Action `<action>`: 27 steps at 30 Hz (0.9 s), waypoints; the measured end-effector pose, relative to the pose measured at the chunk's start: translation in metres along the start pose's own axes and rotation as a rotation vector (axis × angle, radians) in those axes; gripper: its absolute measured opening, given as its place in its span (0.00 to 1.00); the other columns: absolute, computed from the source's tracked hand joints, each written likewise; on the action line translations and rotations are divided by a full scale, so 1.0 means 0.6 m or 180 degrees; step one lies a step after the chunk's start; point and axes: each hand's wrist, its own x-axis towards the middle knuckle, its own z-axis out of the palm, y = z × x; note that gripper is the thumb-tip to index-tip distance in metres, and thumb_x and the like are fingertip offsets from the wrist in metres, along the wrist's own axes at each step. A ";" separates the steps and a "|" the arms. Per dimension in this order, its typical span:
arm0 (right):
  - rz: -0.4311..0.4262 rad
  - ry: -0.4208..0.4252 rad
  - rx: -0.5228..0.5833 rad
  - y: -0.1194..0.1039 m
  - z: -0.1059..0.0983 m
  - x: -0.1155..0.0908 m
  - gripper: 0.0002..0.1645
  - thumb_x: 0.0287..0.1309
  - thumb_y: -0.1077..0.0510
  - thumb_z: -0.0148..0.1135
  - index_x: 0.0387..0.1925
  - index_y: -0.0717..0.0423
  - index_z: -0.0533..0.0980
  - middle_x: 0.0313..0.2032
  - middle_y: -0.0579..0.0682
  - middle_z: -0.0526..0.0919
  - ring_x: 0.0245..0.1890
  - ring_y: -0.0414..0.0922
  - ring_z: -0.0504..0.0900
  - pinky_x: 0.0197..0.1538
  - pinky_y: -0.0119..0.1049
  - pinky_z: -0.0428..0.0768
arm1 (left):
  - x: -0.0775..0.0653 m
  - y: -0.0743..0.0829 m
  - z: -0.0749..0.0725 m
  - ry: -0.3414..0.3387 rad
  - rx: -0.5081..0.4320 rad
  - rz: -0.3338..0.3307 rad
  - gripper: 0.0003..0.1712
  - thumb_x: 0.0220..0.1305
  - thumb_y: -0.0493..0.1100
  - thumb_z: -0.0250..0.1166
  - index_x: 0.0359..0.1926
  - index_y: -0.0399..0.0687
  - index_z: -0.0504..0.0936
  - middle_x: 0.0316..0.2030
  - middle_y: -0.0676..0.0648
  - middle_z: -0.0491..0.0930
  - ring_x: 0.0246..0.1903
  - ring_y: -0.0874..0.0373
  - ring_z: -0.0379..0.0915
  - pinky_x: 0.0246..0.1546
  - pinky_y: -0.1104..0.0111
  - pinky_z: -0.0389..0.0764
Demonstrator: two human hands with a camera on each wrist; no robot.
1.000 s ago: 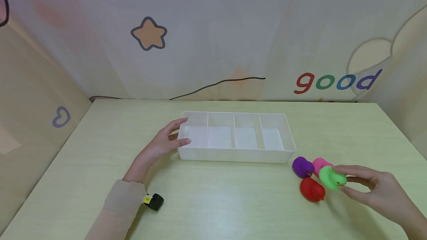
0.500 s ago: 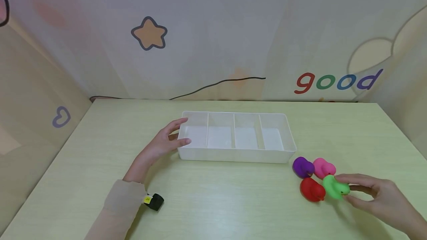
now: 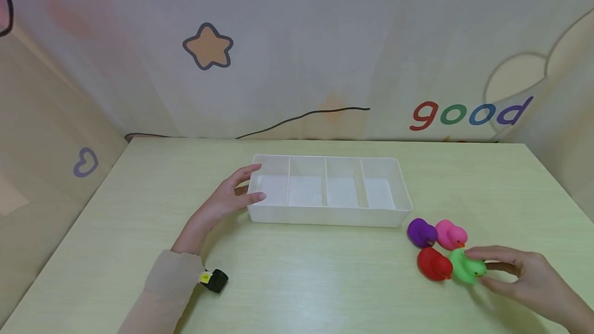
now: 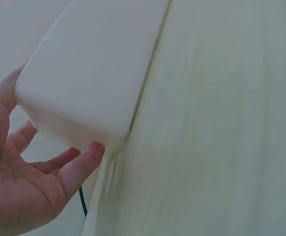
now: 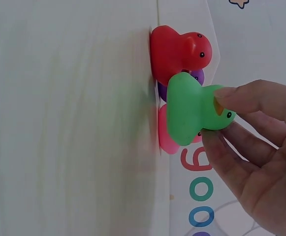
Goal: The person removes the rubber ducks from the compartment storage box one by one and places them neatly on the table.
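A long white divided tray [image 3: 325, 215] lies across the middle of the table in the head view. My left hand [image 3: 232, 192] holds its left end, thumb over the near rim and fingers at the far side; the left wrist view shows the hand [image 4: 39, 182] around that end. At the right, my right hand [image 3: 524, 272] pinches a green rubber duck [image 5: 184, 110] by its head between thumb and fingers. Its base looks slightly above the table. Close beside it sit a red duck [image 3: 431, 264], a purple duck [image 3: 419, 232] and a pink duck [image 3: 450, 233].
The pale wooden table [image 3: 301, 282] meets a printed cloth backdrop [image 3: 297, 55] at its far edge. Cloth also stands along the left and right sides. A black block with a yellow label [image 3: 215, 281] is at the left wrist.
My right hand has moved toward the near edge and lowered the green duck from in front of the pink duck to beside the red one. The left hand and tray have stayed put.
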 end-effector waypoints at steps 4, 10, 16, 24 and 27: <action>0.0025 -0.0048 -0.0047 0.003 0.000 0.000 0.25 0.35 0.72 0.71 0.42 0.57 0.79 0.41 0.24 0.76 0.37 0.24 0.75 0.35 0.16 0.73 | 0.000 0.000 0.000 0.0009 -0.0001 -0.0013 0.42 0.54 0.49 0.67 0.67 0.63 0.56 0.68 0.43 0.48 0.65 0.43 0.51 0.56 0.50 0.64; -0.0002 -0.0128 -0.0020 0.003 -0.002 0.001 0.24 0.36 0.71 0.71 0.42 0.58 0.79 0.41 0.26 0.77 0.36 0.25 0.76 0.35 0.17 0.74 | 0.000 -0.001 0.000 0.0003 0.0011 -0.0018 0.42 0.54 0.49 0.67 0.67 0.64 0.56 0.68 0.43 0.47 0.65 0.43 0.51 0.57 0.50 0.64; 0.0225 -0.0252 -0.0201 0.002 -0.001 0.006 0.25 0.35 0.68 0.72 0.42 0.62 0.79 0.39 0.22 0.74 0.36 0.23 0.75 0.33 0.21 0.76 | 0.001 -0.002 -0.001 -0.0043 -0.0021 0.0019 0.41 0.55 0.49 0.67 0.67 0.64 0.56 0.68 0.43 0.47 0.65 0.43 0.50 0.57 0.50 0.63; 0.0158 -0.0348 -0.0123 0.005 -0.005 0.010 0.25 0.34 0.69 0.72 0.41 0.63 0.78 0.39 0.22 0.74 0.36 0.23 0.75 0.33 0.21 0.76 | 0.003 -0.003 0.000 -0.0041 0.0000 0.0018 0.41 0.54 0.49 0.67 0.67 0.64 0.56 0.68 0.43 0.47 0.65 0.43 0.50 0.57 0.50 0.63; 0.0139 -0.0382 -0.0085 0.007 -0.011 0.012 0.24 0.35 0.68 0.72 0.42 0.63 0.78 0.39 0.23 0.74 0.36 0.22 0.74 0.33 0.20 0.76 | 0.004 -0.003 0.001 -0.0042 -0.0006 0.0007 0.41 0.54 0.49 0.67 0.67 0.64 0.56 0.68 0.43 0.47 0.65 0.43 0.50 0.57 0.50 0.64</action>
